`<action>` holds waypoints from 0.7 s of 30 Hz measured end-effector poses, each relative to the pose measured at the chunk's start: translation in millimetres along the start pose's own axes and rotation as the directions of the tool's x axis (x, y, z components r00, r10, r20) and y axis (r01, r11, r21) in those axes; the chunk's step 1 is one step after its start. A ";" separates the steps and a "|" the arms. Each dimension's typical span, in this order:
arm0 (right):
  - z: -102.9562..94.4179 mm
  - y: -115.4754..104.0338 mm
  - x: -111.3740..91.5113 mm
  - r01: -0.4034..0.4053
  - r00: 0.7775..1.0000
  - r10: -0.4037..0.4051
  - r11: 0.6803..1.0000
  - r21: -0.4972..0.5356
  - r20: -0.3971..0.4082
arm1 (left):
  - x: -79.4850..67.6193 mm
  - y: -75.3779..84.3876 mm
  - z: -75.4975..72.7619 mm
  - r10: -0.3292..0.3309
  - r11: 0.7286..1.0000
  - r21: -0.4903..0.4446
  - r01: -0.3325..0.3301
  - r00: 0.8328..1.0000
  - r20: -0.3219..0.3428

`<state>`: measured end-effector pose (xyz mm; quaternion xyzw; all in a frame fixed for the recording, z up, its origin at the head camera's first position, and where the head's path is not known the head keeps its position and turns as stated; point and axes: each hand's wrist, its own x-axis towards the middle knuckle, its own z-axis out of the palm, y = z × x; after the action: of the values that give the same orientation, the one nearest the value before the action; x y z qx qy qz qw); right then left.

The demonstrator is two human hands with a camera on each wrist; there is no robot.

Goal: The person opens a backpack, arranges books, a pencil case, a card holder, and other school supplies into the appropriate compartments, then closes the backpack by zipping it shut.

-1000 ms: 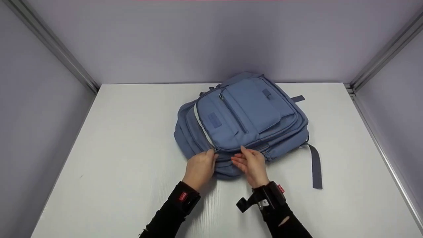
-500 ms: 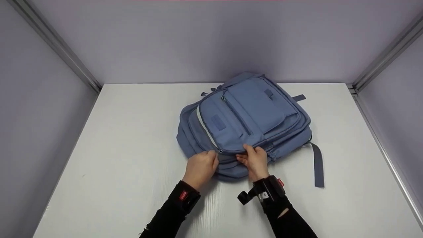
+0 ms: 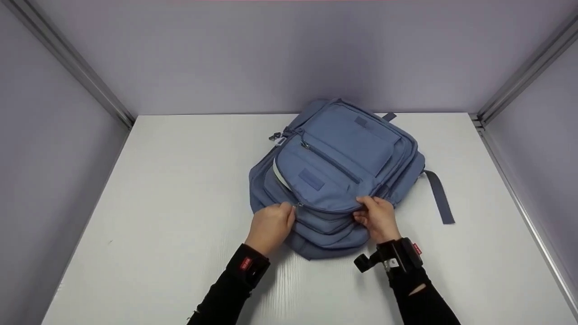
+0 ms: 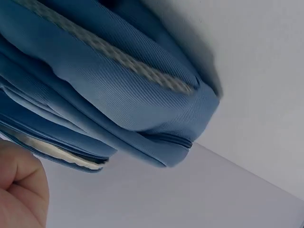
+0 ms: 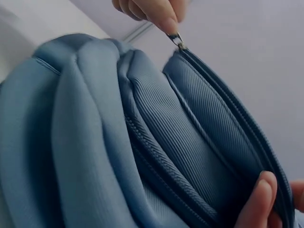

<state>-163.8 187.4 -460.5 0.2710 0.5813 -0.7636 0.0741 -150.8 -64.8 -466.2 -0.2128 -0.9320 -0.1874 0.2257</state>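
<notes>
A blue backpack [image 3: 384, 146] lies on the white table with its front pocket facing up. My left hand [image 3: 270, 225], at its near left side, pinches a metal zipper pull [image 5: 175, 38] on the front pocket's curved zipper. My right hand [image 3: 378, 219] pinches the zipper edge of that pocket between thumb and fingers, to the right of the left hand. In the right wrist view the zipper edge [image 5: 237, 105] stretches taut between the two hands. A strip of pale lining [image 4: 61, 153] shows along the unzipped part in the left wrist view.
A loose dark strap [image 3: 440, 198] trails from the backpack's right side onto the table [image 3: 180, 180]. A second, shorter strap end [image 3: 389, 117] sticks out at the back. Grey panels [image 3: 226, 58] with metal corner rails enclose the table at the back and sides.
The backpack has turned counterclockwise, its near edge coming closer and its loose strap swinging up and right. My right hand has moved right with the pocket edge; the left hand stays nearly in place.
</notes>
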 end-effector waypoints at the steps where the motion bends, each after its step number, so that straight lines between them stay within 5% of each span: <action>1: -3.8 -2.8 0.9 -0.009 1.000 0.009 1.000 -0.005 0.003 | 0.8 -0.5 -0.4 0.001 1.000 -0.004 -0.001 1.000 0.002; 7: -27.0 -19.4 9.6 -0.038 0.998 0.040 0.998 -0.044 0.039 | 8.3 -8.4 -3.3 0.016 1.000 0.006 -0.016 1.000 0.021; 14: -54.0 -36.1 23.9 -0.042 0.998 0.044 0.998 -0.046 0.038 | 15.3 -19.1 -4.7 -0.039 0.999 0.024 0.038 0.997 0.066; 21: -45.5 -19.3 3.0 -0.008 0.998 0.009 1.000 0.026 -0.065 | 10.6 -14.7 -3.1 -0.057 0.998 -0.001 0.057 0.993 0.100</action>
<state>-159.7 236.3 -453.7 0.2990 0.5724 -0.7615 0.0549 -165.3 -75.2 -462.1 -0.1957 -0.9474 -0.1848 0.1730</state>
